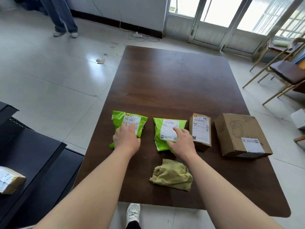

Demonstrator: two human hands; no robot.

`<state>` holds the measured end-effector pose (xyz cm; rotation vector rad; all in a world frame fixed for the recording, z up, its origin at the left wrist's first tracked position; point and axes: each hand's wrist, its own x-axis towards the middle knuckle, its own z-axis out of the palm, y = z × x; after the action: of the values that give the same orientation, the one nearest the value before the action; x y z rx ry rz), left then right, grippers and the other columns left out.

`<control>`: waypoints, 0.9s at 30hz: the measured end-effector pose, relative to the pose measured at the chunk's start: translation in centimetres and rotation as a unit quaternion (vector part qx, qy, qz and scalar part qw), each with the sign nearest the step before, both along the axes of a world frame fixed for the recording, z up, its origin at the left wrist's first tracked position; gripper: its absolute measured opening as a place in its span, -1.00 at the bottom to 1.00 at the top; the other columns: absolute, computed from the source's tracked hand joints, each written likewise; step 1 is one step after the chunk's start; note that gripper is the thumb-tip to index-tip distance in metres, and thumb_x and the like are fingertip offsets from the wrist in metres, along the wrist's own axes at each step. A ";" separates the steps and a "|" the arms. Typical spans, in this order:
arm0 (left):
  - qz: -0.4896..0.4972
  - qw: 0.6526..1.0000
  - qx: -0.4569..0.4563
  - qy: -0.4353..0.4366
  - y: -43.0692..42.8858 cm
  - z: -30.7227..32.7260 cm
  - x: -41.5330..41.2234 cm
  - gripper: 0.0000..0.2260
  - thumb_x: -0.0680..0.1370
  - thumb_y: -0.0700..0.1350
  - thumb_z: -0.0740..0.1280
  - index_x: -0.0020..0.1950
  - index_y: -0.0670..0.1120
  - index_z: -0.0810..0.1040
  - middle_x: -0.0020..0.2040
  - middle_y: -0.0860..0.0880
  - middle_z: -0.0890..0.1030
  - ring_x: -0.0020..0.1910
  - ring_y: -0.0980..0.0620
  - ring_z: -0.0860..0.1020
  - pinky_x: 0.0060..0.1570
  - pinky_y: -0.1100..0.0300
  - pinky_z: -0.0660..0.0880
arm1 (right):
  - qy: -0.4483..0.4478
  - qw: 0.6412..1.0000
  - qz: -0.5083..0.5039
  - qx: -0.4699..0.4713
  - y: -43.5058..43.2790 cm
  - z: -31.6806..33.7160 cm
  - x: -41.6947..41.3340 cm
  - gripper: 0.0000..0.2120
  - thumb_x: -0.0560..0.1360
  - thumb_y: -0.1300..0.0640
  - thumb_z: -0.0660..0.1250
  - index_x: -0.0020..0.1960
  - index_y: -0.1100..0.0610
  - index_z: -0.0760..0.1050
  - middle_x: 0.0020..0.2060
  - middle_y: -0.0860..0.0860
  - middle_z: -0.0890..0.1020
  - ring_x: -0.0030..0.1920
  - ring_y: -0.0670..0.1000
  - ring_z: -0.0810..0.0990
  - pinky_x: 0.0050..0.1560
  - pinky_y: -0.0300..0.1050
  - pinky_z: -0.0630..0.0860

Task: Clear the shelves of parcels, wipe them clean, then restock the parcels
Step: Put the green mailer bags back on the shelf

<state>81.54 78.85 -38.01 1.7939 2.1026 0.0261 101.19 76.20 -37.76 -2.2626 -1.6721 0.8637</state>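
A plain tiled-floor (49, 71) room used for sorting parcels: the dark wooden table (173, 80) carries labelled green mailer bags (158, 128) and cardboard boxes (237, 129). A black metal shelf (33, 146) stands left of the table, spare chairs (283, 71) right of it, and metal-framed glass doors (214, 22) beyond its far end.

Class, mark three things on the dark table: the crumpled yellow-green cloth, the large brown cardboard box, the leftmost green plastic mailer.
crumpled yellow-green cloth (172, 175), head view, middle of the folds.
large brown cardboard box (237, 129), head view, printed top face.
leftmost green plastic mailer (118, 117), head view, bare far-left corner.
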 end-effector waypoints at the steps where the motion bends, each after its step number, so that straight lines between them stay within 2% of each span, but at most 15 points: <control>1: 0.002 1.000 -0.019 0.010 0.4 -0.4 -0.3 -0.40 0.51 0.11 0.34 0.49 0.05 0.19 0.46 -0.11 0.19 0.41 -0.17 0.23 0.35 -0.09 0.26 | -0.005 1.000 0.001 -0.006 0.2 -0.3 -0.3 -0.37 0.52 0.00 0.35 0.52 -0.03 0.19 0.51 0.12 0.19 0.50 0.14 0.15 0.46 0.06 0.21; 6: 0.019 0.994 -0.108 0.010 3.0 -2.4 -1.1 -0.20 0.50 0.17 0.35 0.55 0.14 -0.09 0.54 -0.18 -0.17 0.52 -0.28 -0.11 0.44 -0.26 0.04 | -0.042 0.999 -0.001 -0.026 1.7 -2.2 -1.1 -0.30 0.52 -0.05 0.35 0.55 -0.07 0.09 0.54 0.13 0.08 0.54 0.14 0.02 0.51 0.06 0.10; 8: 0.024 0.991 -0.132 0.006 4.2 -3.3 -1.3 -0.17 0.49 0.16 0.37 0.55 0.17 -0.14 0.54 -0.20 -0.24 0.52 -0.30 -0.15 0.43 -0.28 0.04 | -0.057 0.998 -0.009 -0.036 2.5 -3.0 -1.2 -0.28 0.52 -0.07 0.35 0.55 -0.10 0.05 0.55 0.13 0.01 0.55 0.15 -0.05 0.52 0.06 0.04; 10: 0.030 0.989 -0.148 -0.009 4.4 -3.7 -1.4 -0.17 0.49 0.13 0.38 0.55 0.18 -0.14 0.53 -0.22 -0.26 0.52 -0.30 -0.10 0.42 -0.25 0.12 | -0.070 0.997 -0.012 -0.040 2.6 -3.4 -1.2 -0.26 0.52 -0.08 0.35 0.56 -0.13 0.00 0.55 0.13 -0.07 0.55 0.14 -0.12 0.52 0.06 -0.01; 13: 0.024 0.988 -0.150 -0.028 4.8 -4.3 -1.5 -0.23 0.50 0.05 0.39 0.54 0.17 -0.05 0.52 -0.26 -0.12 0.44 -0.27 0.18 0.34 -0.15 0.31 | -0.080 0.995 -0.010 -0.051 3.2 -4.3 -1.3 -0.22 0.51 -0.11 0.36 0.56 -0.17 -0.05 0.55 0.14 -0.15 0.55 0.15 -0.18 0.51 0.05 -0.05; 15: 0.010 0.991 -0.129 -0.012 5.3 -4.6 -1.7 -0.29 0.54 -0.03 0.34 0.53 0.16 -0.03 0.48 -0.25 0.01 0.36 -0.23 0.28 0.26 -0.09 0.37 | -0.090 0.994 -0.006 -0.063 3.8 -4.9 -1.5 -0.19 0.50 -0.13 0.36 0.56 -0.18 -0.08 0.54 0.17 -0.17 0.55 0.18 -0.19 0.52 0.05 -0.07; 20: -0.012 0.995 -0.102 0.004 6.5 -4.7 -2.2 -0.32 0.55 -0.08 0.31 0.53 0.13 -0.02 0.29 -0.16 0.22 0.23 -0.14 0.33 0.18 0.01 0.41 | -0.120 0.989 -0.002 -0.087 5.1 -5.9 -2.1 -0.17 0.49 -0.18 0.35 0.55 -0.20 -0.11 0.54 0.21 -0.18 0.54 0.24 -0.19 0.52 0.10 -0.10; 24: -0.020 0.996 -0.082 0.022 7.1 -4.5 -2.8 -0.32 0.54 -0.04 0.31 0.54 0.11 -0.02 0.28 -0.14 0.25 0.24 -0.12 0.33 0.16 0.03 0.41 | -0.142 0.984 0.003 -0.109 5.8 -6.4 -2.3 -0.20 0.50 -0.18 0.33 0.54 -0.25 -0.12 0.53 0.19 -0.23 0.52 0.29 -0.26 0.48 0.25 -0.14; 27: -0.016 0.997 -0.072 0.022 7.2 -4.4 -3.1 -0.32 0.53 -0.01 0.31 0.54 0.10 -0.01 0.29 -0.14 0.25 0.25 -0.12 0.33 0.16 0.02 0.42 | -0.137 0.983 -0.001 -0.121 6.0 -6.7 -2.2 -0.22 0.51 -0.15 0.33 0.54 -0.26 -0.10 0.53 0.18 -0.23 0.52 0.30 -0.25 0.48 0.28 -0.07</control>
<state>78.40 86.09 -42.42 1.7578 2.0483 -0.1714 99.03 82.21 -44.42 -2.6518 -1.7585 0.8259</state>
